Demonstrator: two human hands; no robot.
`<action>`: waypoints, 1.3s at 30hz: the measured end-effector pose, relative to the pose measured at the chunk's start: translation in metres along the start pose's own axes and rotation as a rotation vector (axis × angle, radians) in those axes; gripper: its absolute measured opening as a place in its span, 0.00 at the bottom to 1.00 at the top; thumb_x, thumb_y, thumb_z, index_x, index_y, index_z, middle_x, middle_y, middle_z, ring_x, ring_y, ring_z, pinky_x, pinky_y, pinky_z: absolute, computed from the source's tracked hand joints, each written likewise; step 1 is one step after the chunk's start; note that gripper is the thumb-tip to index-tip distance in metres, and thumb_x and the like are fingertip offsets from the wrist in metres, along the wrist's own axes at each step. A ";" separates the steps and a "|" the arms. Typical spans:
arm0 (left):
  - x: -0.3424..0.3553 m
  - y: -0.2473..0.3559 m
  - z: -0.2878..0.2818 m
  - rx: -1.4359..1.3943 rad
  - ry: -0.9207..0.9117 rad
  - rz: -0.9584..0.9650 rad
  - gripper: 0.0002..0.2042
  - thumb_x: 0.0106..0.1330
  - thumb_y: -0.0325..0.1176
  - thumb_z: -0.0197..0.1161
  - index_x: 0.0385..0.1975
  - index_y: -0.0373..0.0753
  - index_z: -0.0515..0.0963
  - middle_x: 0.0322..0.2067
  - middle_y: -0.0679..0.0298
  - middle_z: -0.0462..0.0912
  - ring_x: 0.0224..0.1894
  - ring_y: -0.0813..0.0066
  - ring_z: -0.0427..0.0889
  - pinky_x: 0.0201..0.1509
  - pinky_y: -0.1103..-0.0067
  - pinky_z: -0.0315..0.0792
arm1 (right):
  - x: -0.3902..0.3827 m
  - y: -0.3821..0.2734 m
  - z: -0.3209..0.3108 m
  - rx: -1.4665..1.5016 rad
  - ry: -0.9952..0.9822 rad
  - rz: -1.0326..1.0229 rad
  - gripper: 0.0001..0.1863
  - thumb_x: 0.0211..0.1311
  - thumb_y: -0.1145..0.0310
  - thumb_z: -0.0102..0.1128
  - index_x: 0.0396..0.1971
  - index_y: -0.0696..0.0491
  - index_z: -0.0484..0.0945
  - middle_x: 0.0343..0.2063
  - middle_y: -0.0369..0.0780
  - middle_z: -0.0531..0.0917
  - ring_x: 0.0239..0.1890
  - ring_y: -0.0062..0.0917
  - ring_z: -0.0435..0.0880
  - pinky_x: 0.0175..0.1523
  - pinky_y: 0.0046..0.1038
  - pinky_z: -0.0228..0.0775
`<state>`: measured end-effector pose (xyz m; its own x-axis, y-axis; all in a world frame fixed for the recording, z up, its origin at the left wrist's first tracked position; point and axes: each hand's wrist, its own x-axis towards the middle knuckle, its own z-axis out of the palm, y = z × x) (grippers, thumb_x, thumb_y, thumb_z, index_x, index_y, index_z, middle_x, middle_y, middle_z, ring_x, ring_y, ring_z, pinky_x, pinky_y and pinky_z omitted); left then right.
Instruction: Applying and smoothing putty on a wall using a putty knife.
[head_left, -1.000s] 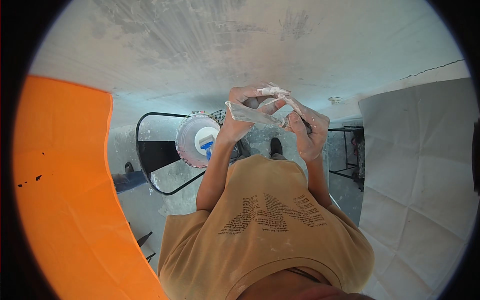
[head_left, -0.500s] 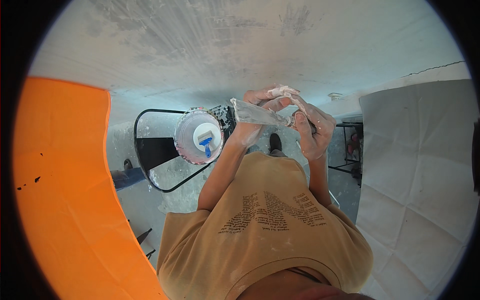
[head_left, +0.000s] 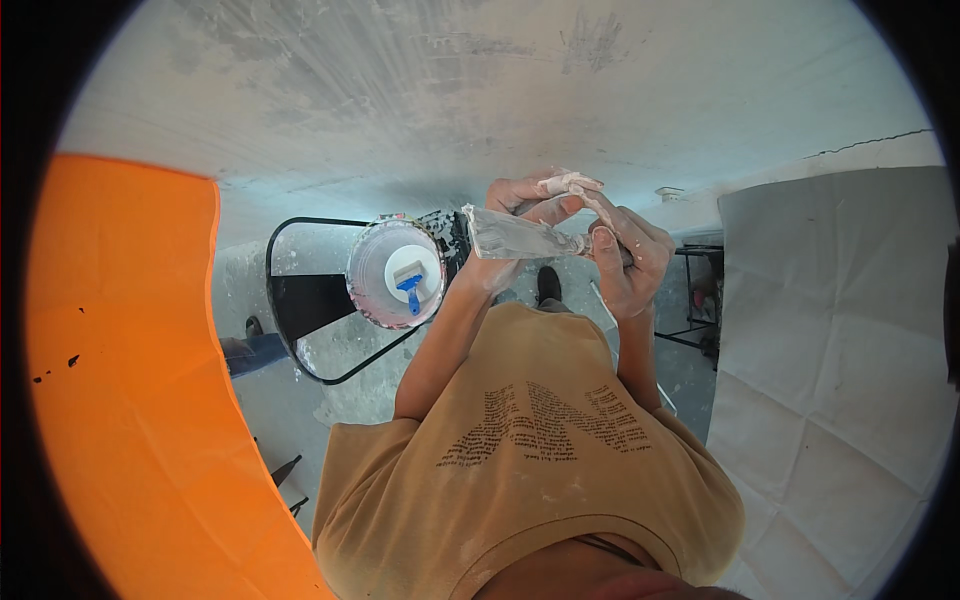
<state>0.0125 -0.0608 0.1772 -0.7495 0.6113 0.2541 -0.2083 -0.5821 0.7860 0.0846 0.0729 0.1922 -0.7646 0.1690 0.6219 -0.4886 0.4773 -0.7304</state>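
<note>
The scraper [head_left: 518, 238] before the chest, blade leftward, handle enclosed by the curled right hand [head_left: 634, 262], the left hand [head_left: 514, 194] half-curled behind, its hold unclear; firm gripping should best steady the blade.

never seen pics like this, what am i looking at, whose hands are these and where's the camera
There is no machine here, just a person's two bare hands. The camera is worn on the person's head and looks down through a fisheye lens, so straight edges bend and the tan shirt fills the lower middle. The white-smeared right hand holds a scraper, its flat blade pointing left. The left hand is partly behind that blade. Lower, to the left, a bucket has a blue-handled tool inside. Ahead is a streaky grey wall.
</note>
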 end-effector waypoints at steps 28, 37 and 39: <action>-0.001 -0.001 0.005 0.069 0.008 -0.018 0.13 0.62 0.33 0.57 0.43 0.33 0.78 0.39 0.63 0.77 0.42 0.75 0.74 0.51 0.79 0.68 | -0.002 0.001 -0.002 0.002 -0.028 0.025 0.16 0.56 0.71 0.55 0.45 0.59 0.77 0.11 0.36 0.69 0.12 0.16 0.66 0.18 0.20 0.54; -0.002 -0.003 0.000 0.139 0.007 -0.041 0.14 0.62 0.36 0.58 0.43 0.34 0.78 0.38 0.63 0.77 0.40 0.76 0.73 0.47 0.78 0.68 | 0.002 -0.001 -0.001 -0.095 -0.017 -0.049 0.17 0.55 0.67 0.56 0.43 0.59 0.79 0.10 0.35 0.67 0.10 0.17 0.64 0.17 0.21 0.53; -0.002 -0.010 0.004 0.029 0.017 0.108 0.17 0.62 0.42 0.58 0.42 0.34 0.79 0.38 0.63 0.77 0.40 0.76 0.72 0.45 0.79 0.67 | 0.003 -0.003 -0.003 -0.155 -0.026 -0.053 0.16 0.55 0.66 0.57 0.42 0.59 0.79 0.09 0.35 0.66 0.10 0.18 0.63 0.17 0.22 0.53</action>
<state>0.0190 -0.0543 0.1712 -0.7772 0.5366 0.3287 -0.1078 -0.6281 0.7706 0.0851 0.0748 0.1968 -0.7509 0.1185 0.6497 -0.4598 0.6124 -0.6431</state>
